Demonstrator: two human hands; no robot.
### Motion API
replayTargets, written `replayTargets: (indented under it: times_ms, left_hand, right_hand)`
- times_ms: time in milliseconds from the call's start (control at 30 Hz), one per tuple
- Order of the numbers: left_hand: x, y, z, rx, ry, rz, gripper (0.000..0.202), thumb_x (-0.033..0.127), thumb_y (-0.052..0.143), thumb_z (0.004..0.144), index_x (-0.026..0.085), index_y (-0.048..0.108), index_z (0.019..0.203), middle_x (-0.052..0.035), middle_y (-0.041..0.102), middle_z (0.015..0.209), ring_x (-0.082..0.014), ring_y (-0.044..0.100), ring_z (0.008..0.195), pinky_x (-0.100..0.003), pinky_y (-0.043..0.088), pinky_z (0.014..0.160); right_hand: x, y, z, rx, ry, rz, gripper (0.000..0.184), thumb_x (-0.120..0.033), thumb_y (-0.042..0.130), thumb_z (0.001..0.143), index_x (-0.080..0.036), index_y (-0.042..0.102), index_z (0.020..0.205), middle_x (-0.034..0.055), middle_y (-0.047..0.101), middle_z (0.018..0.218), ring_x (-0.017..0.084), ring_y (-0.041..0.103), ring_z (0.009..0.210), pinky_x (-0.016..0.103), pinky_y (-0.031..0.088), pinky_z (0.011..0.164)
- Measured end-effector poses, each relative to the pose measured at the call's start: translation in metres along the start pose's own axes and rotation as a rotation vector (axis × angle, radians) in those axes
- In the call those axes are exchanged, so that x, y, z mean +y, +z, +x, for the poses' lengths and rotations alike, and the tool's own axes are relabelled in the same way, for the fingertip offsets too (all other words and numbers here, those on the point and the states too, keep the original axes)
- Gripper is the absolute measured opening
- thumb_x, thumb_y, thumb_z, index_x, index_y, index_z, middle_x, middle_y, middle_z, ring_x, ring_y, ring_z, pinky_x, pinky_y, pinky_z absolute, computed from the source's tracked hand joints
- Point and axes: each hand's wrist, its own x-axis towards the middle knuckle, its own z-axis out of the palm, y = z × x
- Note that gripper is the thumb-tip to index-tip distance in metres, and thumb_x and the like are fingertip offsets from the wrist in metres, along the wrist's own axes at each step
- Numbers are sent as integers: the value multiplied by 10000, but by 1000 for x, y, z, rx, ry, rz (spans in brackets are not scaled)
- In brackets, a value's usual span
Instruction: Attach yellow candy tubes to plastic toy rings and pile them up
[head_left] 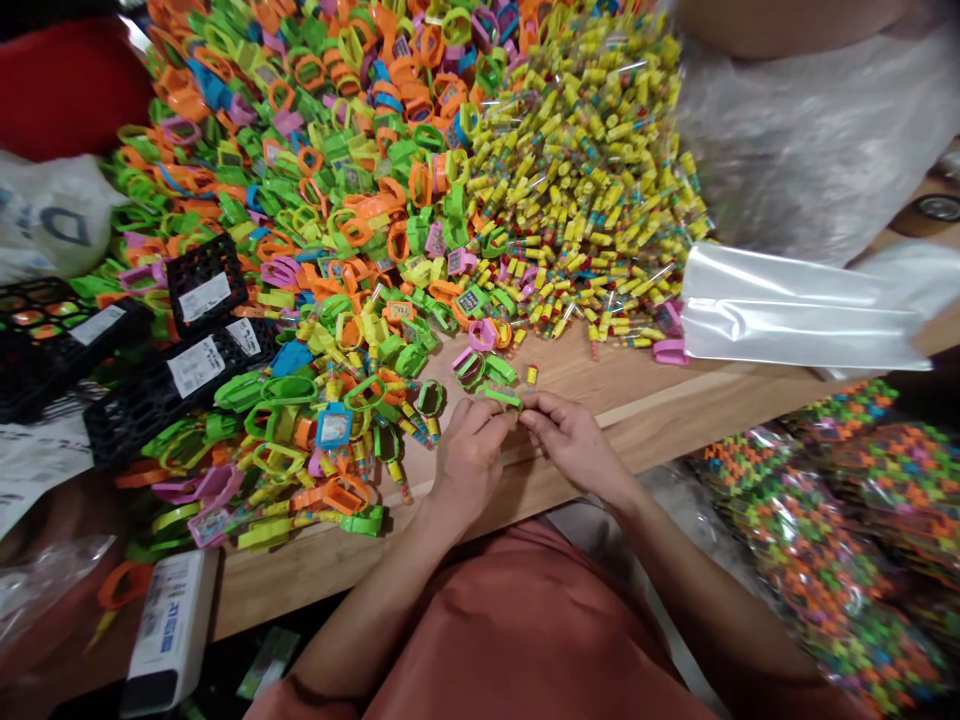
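Note:
My left hand (469, 450) and my right hand (570, 435) meet over the wooden table (675, 400) near its front edge. Both pinch a small green plastic strap (501, 397) between thumb and fingers. Just beyond them lie a green and pink toy watch (476, 365) and one loose yellow candy tube (532, 375). A huge heap of green, orange, pink and blue toy watch straps (315, 200) covers the table's left and middle. A pile of yellow candy tubes (585, 180) lies at the back right.
Black plastic baskets (161, 385) with white labels lie at the left. Clear plastic bags (787, 315) rest on the right, a bigger crumpled plastic sheet (810, 140) behind them. Bags of packed colourful toys (847, 530) sit low right. A white box (169, 630) lies bottom left.

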Motion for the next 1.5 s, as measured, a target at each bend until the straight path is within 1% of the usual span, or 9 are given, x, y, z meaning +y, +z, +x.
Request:
replayTargets:
  times_ms: [133,233,367,433,600,767,1067,1267,1500]
  left_hand:
    - [-7,-6,-6,-65,-45,-30,289,64,494,966,190,737,1058,-70,691,956,-182,602,879,-290,509,753]
    - [-24,-47,-5,-37,-108,-11,233,85,561,950,199,751,1023,-57,692,970,-175,640,921,-279,530,776]
    - [-44,-115,6,321,-408,206,262,185,746,871,224,756,1130,-44,664,1120,-120,633,759,-261,530,694]
    - [-45,-122,12,442,-449,211,293,218,771,858,223,749,1150,-42,659,1136,-108,619,728,-254,528,677]
    - [-38,-41,21,23,-275,-72,204,138,587,945,190,743,1065,-59,736,1010,-182,693,923,-291,568,844]
    - [-47,26,30,-202,-451,20,303,70,605,888,138,705,1166,-157,698,1142,-276,684,1030,-396,551,932]
    - [-56,15,25,62,-568,-354,108,192,701,866,178,776,942,-51,717,935,-158,619,777,-245,446,694]
    - [-33,4,27,168,-800,-1025,248,348,841,754,158,720,860,-3,690,792,-107,584,703,-216,442,686]
    - [-18,-3,29,84,-896,-1348,455,453,920,652,161,649,871,-4,670,820,-101,610,711,-189,397,582]
  right_hand:
    - [4,6,0,-29,-19,-65,262,-382,564,996,-161,691,1054,-9,584,738,141,532,666,253,417,621]
    - [4,-1,5,-70,-81,-105,264,-380,587,1006,-179,694,1141,45,690,960,186,636,872,292,492,774]
    - [11,-32,23,86,-288,-456,241,-323,574,1017,-195,726,1153,100,682,1091,239,634,1021,367,497,905]
    - [18,-45,34,112,-351,-628,244,-260,537,1019,-188,747,1120,128,676,1129,267,625,1073,407,495,946]
    - [32,-53,49,-18,-420,-907,356,-142,459,1020,-197,742,1228,156,642,1310,310,569,1190,490,462,1016]
    - [37,-47,39,-32,-456,-1025,305,-218,504,1037,-186,751,1214,174,589,1247,312,550,1133,451,485,970]
    - [30,-30,20,88,-196,-1031,190,-280,578,1010,-159,725,1002,111,573,966,259,592,878,365,492,784]
    - [24,-21,19,140,-200,-496,197,-280,590,984,-184,677,1132,84,664,991,229,625,903,353,494,820]
    - [5,-2,10,39,-7,-4,399,-543,583,989,-182,641,1150,44,663,909,163,609,764,285,501,699]
